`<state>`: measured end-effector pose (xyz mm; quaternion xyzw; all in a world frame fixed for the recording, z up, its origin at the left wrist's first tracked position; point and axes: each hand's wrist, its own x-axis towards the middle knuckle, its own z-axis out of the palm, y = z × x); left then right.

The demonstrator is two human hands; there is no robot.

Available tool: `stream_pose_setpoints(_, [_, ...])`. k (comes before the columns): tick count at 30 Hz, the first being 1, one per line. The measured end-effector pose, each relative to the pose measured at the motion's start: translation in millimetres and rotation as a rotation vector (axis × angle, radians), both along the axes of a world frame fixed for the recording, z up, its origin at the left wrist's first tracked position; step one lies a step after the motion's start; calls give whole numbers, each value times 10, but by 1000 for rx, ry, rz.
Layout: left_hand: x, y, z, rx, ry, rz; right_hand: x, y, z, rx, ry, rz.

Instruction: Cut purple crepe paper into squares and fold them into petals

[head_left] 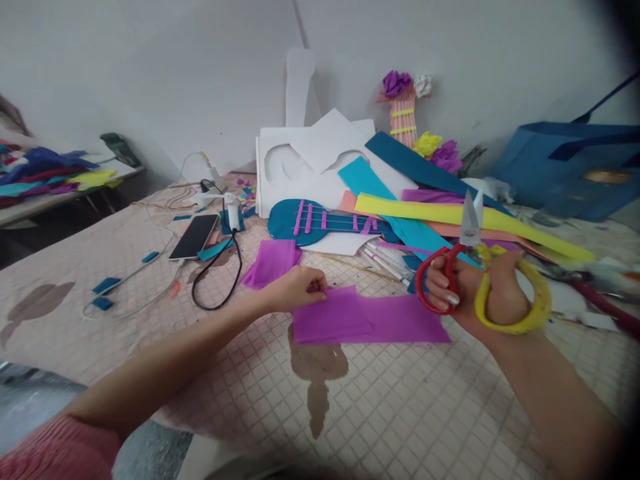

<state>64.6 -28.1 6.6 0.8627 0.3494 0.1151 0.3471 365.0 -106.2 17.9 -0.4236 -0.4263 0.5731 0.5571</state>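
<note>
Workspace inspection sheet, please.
Surface: pale grid-patterned cloth with brown motifs.
Work items: thin purple paper strip, double-layered at left; metal scissors with red and yellow handles.
Clutter: teal guitar-shaped cutout, long yellow paper strip, black-screened phone.
Hands: left hand at the purple strip's upper-left edge, grip unclear; right hand holds the scissors.
Cables: thin white cable at the phone; black cord loop beside it.
Surroundings: white wall behind, blue bag at right.
</note>
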Motion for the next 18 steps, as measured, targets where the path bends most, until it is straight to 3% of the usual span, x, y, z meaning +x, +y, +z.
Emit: stream_pose_setpoints(18, [76, -1, 25, 78, 29, -40, -125, -26, 107, -50, 20, -7])
